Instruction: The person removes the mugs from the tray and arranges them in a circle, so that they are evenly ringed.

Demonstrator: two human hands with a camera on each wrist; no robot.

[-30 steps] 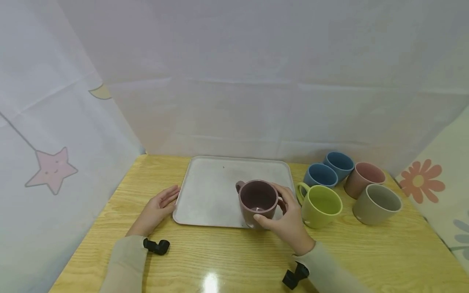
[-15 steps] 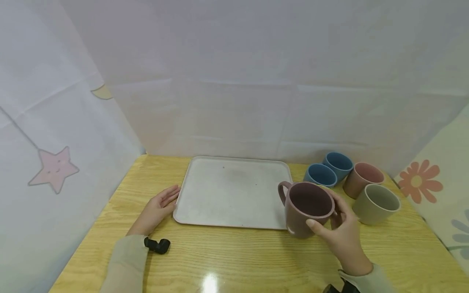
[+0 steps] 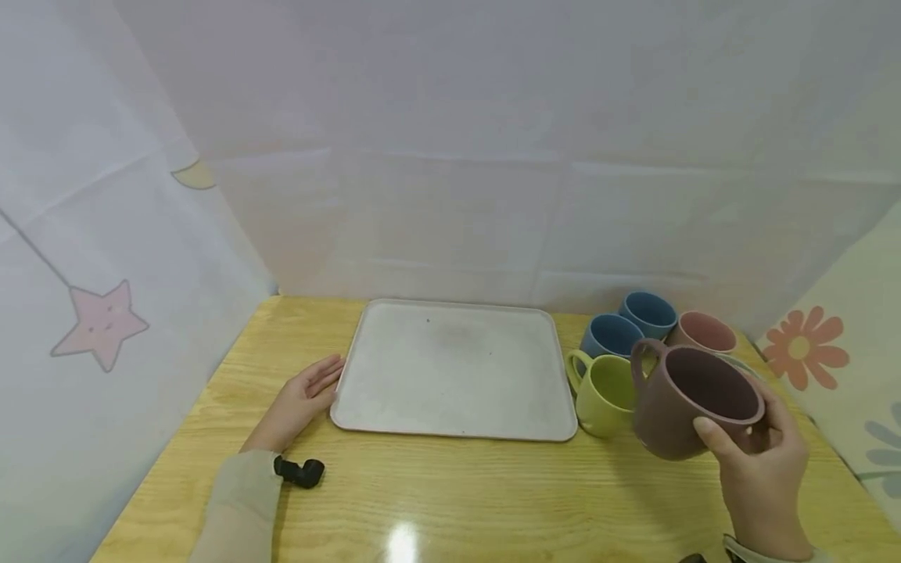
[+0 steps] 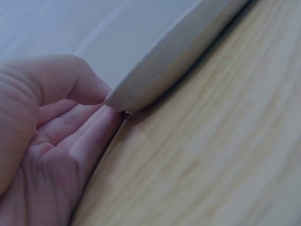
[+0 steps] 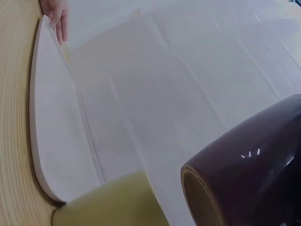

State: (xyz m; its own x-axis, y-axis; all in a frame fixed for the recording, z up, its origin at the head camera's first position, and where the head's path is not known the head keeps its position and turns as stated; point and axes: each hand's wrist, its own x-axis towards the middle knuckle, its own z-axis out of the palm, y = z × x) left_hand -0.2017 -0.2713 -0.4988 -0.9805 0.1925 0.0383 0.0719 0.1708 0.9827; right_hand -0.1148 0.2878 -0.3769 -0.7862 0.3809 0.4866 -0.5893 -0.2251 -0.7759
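Observation:
My right hand (image 3: pixel 767 461) holds a purple-brown mug (image 3: pixel 676 414) at its right side, with the thumb at the front near the rim. This mug is raised off the table and tilted; its bare base ring shows in the right wrist view, where the glossy mug (image 5: pixel 263 165) fills the lower right. My left hand (image 3: pixel 303 399) lies beside the left edge of a white tray (image 3: pixel 450 375), fingers fairly straight. In the left wrist view its thumb (image 4: pixel 70 80) touches the tray's corner (image 4: pixel 141 89). The held mug partly covers a yellow-green mug (image 3: pixel 598 407).
Behind the green mug stand two blue mugs (image 3: pixel 612 335) and a pink mug (image 3: pixel 706 332). A grey mug is almost wholly hidden behind the held one. White cloth (image 3: pixel 450 195) hangs at the back and sides of the wooden table (image 3: pixel 450 493).
The purple-brown mug has moved right in my right hand, from over the tray to in front of the other mugs, and tilted more. The left hand and tray have stayed put.

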